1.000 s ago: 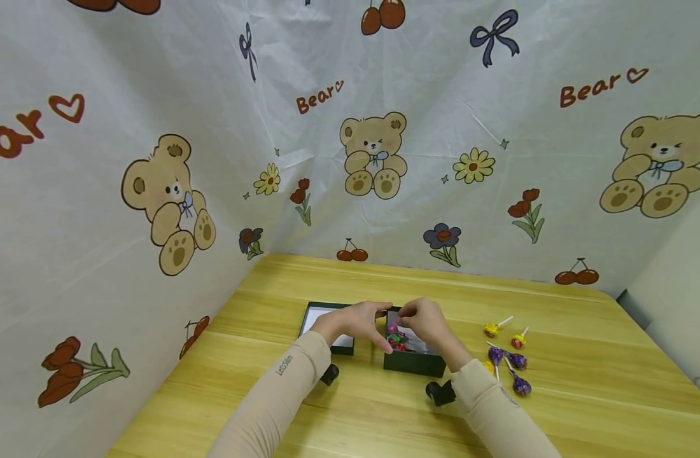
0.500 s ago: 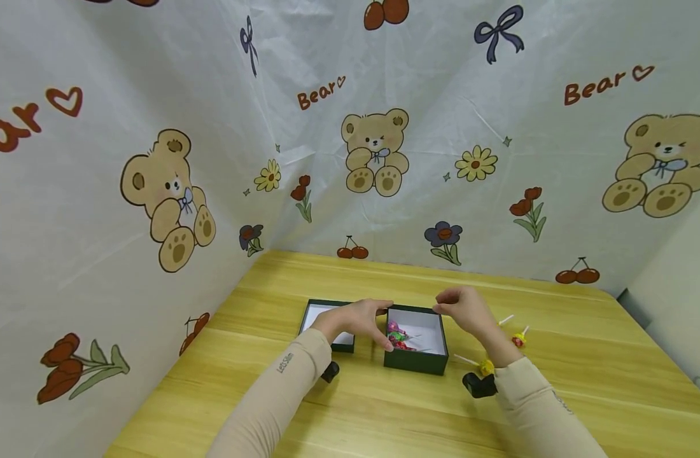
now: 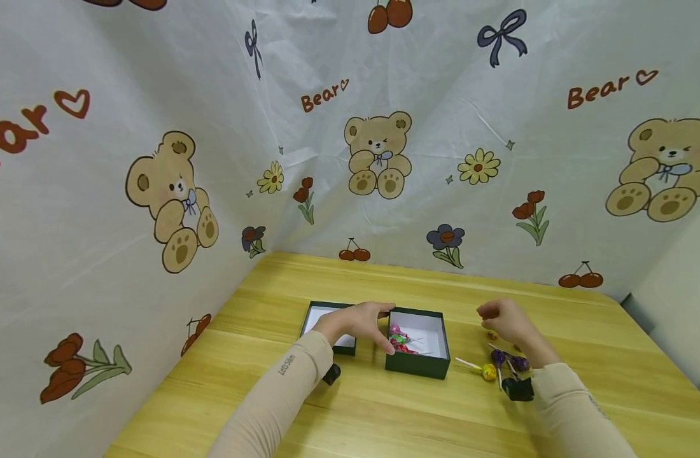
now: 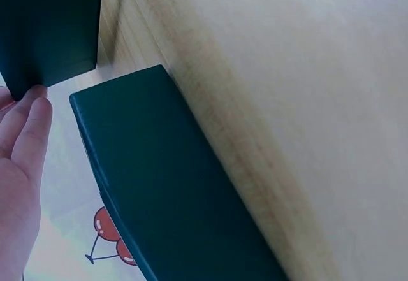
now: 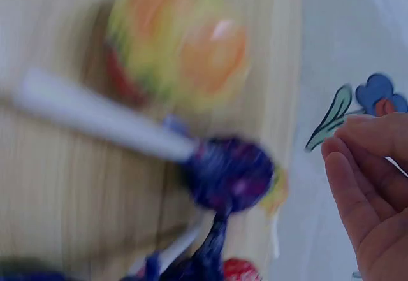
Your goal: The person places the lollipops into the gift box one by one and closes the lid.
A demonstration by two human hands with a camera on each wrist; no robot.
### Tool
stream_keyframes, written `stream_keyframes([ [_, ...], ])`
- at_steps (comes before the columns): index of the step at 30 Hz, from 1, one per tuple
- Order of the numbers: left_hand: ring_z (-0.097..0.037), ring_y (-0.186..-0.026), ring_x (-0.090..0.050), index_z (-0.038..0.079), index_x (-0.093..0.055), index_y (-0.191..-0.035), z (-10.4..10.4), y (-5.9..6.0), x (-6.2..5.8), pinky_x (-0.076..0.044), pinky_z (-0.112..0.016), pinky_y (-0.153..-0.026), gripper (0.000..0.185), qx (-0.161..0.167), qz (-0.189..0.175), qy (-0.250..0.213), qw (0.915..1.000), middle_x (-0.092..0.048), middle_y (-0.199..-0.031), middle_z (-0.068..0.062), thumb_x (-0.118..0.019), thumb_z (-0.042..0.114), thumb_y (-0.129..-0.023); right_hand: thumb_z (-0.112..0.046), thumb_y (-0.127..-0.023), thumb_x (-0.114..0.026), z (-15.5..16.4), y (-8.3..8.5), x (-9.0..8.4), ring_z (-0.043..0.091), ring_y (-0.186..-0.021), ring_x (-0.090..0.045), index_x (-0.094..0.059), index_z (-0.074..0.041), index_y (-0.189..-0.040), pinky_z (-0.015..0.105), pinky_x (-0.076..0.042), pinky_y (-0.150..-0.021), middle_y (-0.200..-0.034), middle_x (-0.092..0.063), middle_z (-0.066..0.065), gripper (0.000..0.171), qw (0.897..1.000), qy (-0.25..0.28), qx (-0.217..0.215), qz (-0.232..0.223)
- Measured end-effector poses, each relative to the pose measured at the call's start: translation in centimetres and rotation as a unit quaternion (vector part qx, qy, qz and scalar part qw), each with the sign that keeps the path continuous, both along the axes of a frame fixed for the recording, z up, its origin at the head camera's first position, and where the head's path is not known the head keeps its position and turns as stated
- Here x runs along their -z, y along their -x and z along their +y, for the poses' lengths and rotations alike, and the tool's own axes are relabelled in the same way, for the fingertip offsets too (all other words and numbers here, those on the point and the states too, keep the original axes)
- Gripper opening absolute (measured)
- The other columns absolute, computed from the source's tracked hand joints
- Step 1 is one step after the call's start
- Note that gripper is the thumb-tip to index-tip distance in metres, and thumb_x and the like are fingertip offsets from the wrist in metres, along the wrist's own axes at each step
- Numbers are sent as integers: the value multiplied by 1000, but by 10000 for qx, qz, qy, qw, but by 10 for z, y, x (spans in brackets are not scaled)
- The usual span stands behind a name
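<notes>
My left hand [image 3: 358, 320] rests on the left wall of the dark green box [image 3: 417, 365], near the middle of the counter [image 3: 384, 420]. My fingers curl over that wall, so the grip is around the box edge. Inside the box lie a few lollipops [image 3: 398, 338] in pink, green and red wrappers. Just left of the box, touching my wrist, sits the box lid [image 3: 312, 316], turned up so its white inside shows.

My right hand [image 3: 506, 320] is up over the loose lollipops on the right side of the counter. Its fingers are bent loosely and the grip holds nothing. Under it lie a yellow lollipop [image 3: 488, 371] with its white stick pointing at the box, and purple lollipops [image 3: 515, 362] beside it.

My left wrist camera shows something the head camera does not: my fingertips [image 4: 35, 96] press right on the corner of the box's dark wall [image 4: 51, 32], with the lid's side [image 4: 172, 192] close by.

My right wrist camera is blurry. It shows a yellow lollipop [image 5: 185, 45] and a purple lollipop [image 5: 229, 172] very close, and my bent fingers [image 5: 363, 185] apart from them.
</notes>
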State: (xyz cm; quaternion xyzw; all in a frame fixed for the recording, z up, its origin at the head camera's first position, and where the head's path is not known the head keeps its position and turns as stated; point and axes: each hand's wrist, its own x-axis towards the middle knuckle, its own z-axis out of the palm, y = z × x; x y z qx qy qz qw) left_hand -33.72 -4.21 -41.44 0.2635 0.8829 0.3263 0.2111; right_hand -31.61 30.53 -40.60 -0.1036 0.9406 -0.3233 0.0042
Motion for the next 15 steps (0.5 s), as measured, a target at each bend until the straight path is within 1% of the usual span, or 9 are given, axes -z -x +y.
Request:
stream_keyframes([
  [2, -25, -147, -39, 18, -29, -159, 0, -1, 1, -40, -46, -116, 108, 3, -3, 10, 10000, -40, -160, -7, -90, 38, -73, 8, -92, -57, 6, 2, 3, 47, -105, -62, -61, 16, -122, 50, -56, -81, -117, -64, 35, 32, 9998, -172, -3, 52],
  [5, -25, -147, -38, 18, -28, -160, 0, -1, 1, -40, -45, -116, 108, 2, -2, 1, 10000, -39, -160, -7, -90, 37, -74, 13, -88, -53, 12, 5, 6, 51, -109, -60, -61, 16, -124, 47, -56, -79, -117, -63, 36, 36, 9992, -370, -101, 80],
  [7, -25, -148, -38, 17, -28, -160, 0, -1, 1, -40, -45, -116, 107, 13, -13, -19, 10000, -39, -160, -8, -90, 37, -74, 15, -85, -51, 16, 8, 9, 53, -110, -58, -61, 17, -123, 43, -54, -72, -117, -62, 37, 39, 9987, -468, -196, 100],
  [8, -26, -148, -38, 17, -28, -160, 0, 0, 1, -40, -45, -116, 107, 14, -21, -28, 10000, -39, -160, -8, -90, 37, -74, 16, -84, -50, 17, 9, 10, 52, -110, -58, -61, 17, -122, 40, -52, -65, -117, -62, 38, 40, 9986, -474, -233, 85],
  [9, -25, -148, -38, 17, -28, -160, 0, 0, 1, -40, -45, -116, 107, 8, -24, -24, 10000, -39, -160, -7, -90, 37, -74, 16, -82, -49, 19, 9, 11, 52, -109, -58, -61, 18, -122, 38, -50, -61, -117, -62, 38, 41, 9984, -491, -265, 93],
  [12, -25, -148, -38, 18, -28, -160, 0, 0, 2, -40, -45, -116, 107, 3, -17, 8, 10000, -39, -160, -7, -90, 38, -74, 15, -80, -50, 24, 12, 14, 49, -104, -61, -62, 19, -119, 33, -43, -57, -112, -64, 38, 41, 9975, -633, -300, 121],
  [14, -25, -148, -38, 19, -28, -160, 0, 1, 1, -40, -45, -116, 107, -6, -17, 28, 10000, -39, -160, -7, -90, 38, -74, 13, -79, -50, 27, 12, 17, 41, -92, -63, -63, 18, -117, 33, -42, -53, -108, -66, 36, 41, 9978, -628, -207, 52],
  [15, -25, -148, -38, 20, -28, -160, 0, 1, 1, -40, -45, -116, 107, -10, -10, 38, 10000, -39, -160, -6, -90, 38, -74, 12, -78, -51, 28, 12, 17, 38, -88, -64, -64, 18, -116, 32, -43, -55, -106, -67, 34, 40, 9976, -663, -171, 53],
])
